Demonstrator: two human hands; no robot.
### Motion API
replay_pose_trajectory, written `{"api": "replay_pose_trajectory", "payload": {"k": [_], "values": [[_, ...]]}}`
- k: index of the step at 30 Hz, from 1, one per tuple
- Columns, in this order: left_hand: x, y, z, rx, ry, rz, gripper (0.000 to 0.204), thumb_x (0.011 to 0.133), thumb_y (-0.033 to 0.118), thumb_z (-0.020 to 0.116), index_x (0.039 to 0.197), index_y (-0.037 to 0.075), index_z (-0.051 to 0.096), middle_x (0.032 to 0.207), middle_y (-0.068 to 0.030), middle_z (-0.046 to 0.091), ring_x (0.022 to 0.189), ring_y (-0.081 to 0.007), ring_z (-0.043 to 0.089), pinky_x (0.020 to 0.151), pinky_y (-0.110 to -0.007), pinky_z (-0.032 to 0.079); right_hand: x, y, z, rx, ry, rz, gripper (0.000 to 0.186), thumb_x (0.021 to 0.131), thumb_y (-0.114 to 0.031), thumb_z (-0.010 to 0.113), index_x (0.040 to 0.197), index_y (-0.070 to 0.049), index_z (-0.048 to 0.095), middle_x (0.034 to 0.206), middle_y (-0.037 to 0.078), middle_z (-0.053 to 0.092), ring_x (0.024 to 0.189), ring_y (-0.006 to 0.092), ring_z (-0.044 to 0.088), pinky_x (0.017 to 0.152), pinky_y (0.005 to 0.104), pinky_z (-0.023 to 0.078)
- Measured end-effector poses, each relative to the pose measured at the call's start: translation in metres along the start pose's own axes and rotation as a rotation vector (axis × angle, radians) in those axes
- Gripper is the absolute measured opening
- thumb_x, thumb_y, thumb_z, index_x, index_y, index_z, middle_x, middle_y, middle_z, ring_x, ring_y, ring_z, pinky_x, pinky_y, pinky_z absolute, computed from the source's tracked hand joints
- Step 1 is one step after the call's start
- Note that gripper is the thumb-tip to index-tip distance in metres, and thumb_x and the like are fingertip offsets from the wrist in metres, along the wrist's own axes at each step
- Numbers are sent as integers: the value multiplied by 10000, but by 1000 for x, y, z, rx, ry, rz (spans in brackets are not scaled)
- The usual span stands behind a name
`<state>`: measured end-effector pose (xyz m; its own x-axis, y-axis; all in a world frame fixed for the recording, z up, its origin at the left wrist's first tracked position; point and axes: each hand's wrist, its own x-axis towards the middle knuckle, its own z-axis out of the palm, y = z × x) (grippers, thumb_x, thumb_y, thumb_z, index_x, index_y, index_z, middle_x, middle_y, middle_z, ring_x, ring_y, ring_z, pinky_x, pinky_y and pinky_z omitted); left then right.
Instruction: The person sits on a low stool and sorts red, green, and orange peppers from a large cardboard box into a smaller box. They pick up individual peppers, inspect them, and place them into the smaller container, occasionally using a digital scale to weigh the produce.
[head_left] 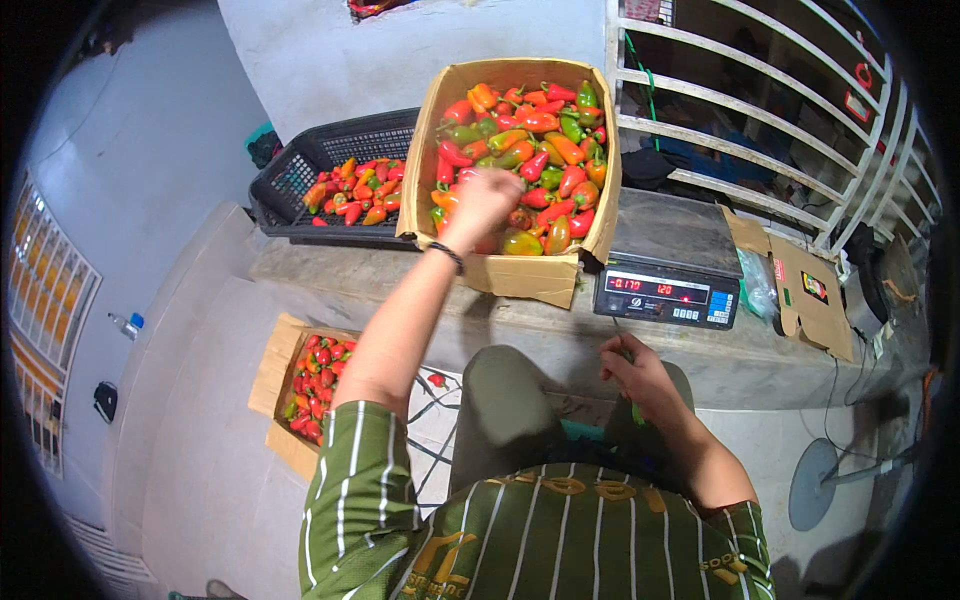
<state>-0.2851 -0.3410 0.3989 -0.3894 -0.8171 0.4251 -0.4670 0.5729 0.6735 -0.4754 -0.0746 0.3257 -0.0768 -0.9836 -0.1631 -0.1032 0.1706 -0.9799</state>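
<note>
My left hand (488, 196), with a dark bracelet at the wrist, reaches into a cardboard box (608, 200) full of red, orange and green peppers (540, 124). Its fingers are curled closed among the peppers, and what they hold, if anything, is hidden. Above my right thigh, my right hand (640, 375) is closed with thumb and fingers together. Small green bits show at its fingers and below it, too little to name. A digital scale (668, 296) with a lit red display stands on the ledge, right of the box.
A black plastic crate (285, 185) with peppers adjoins the box on the left. Below left, another cardboard box (268, 375) of red peppers sits on the floor. One loose pepper (437, 380) lies near my left knee. White metal bars (740, 135) rise behind the scale.
</note>
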Motion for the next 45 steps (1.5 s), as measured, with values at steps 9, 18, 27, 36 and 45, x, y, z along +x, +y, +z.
{"api": "replay_pose_trajectory", "payload": {"k": [9, 18, 27, 36, 45], "values": [[-10, 22, 58, 431, -256, -168, 482, 624, 441, 685, 892, 48, 603, 873, -161, 648, 913, -324, 599, 813, -423, 395, -4, 3, -14, 32, 32, 38, 233, 869, -233, 539, 1012, -49, 542, 738, 15, 538, 568, 53, 431, 489, 209, 344], [-94, 26, 4, -1293, -49, -30, 451, 763, -2, 617, 1165, 123, 454, 1137, -80, 509, 988, -200, 554, 765, -314, 500, 8, -1, -1, 311, -152, -62, 432, 897, -206, 521, 1291, -78, 400, 754, 17, 502, 529, 67, 403, 475, 204, 338], [-191, 23, 56, -1229, -234, -58, 353, 744, -89, 583, 1025, 79, 451, 1083, -82, 511, 969, -178, 542, 840, -307, 459, 5, -13, 22, 322, -246, -223, 473, 881, -168, 530, 1326, -115, 379, 720, 11, 515, 534, 43, 413, 469, 189, 327], [-213, 53, 75, -110, -261, 28, 454, 667, 181, 657, 1052, -5, 504, 852, -222, 605, 798, -383, 605, 695, -384, 502, 9, 21, 28, -171, -133, -434, 430, 788, -252, 611, 1144, -34, 507, 780, 129, 617, 673, 161, 585, 645, 315, 458], [-219, 73, 63, -57, -130, 168, 226, 606, 145, 670, 754, 30, 544, 610, -120, 565, 563, -274, 597, 543, -342, 470, -2, 9, 25, -168, -247, -226, 357, 782, -236, 650, 1049, -32, 530, 680, 54, 596, 631, 88, 529, 595, 269, 432]]}}
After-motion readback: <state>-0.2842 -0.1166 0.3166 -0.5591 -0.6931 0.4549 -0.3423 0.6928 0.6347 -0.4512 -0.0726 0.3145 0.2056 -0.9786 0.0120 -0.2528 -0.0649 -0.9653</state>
